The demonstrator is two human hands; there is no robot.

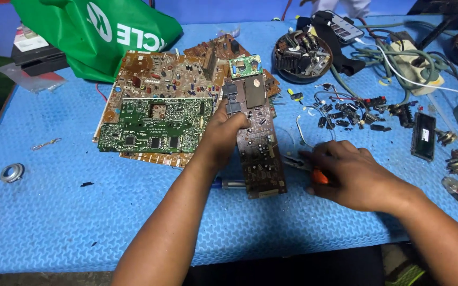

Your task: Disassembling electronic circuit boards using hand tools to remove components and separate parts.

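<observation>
A: Where does the work stand?

B: It looks partway. A round tray at the far side already holds loose black parts, and more small components lie scattered on the blue bench. A stack of boards is left: a green circuit board lying on larger brown ones. As I judge it, several boards are yet to be worked through.

A: And the board in hand?

B: The long brown circuit board lies near the bench's middle, just right of the green one. The left hand is closed on its left edge, thumb over the top, fingers curled under.

A: The right hand?

B: The right hand rests on the bench just beside that board, fingers wrapped narrow round a small orange-handled tool. Its metal tip points toward the board's edge; whether it touches, I cannot tell.

A: Anything else nearby?

B: A green bag at the far left, and a metal ring well apart.
</observation>
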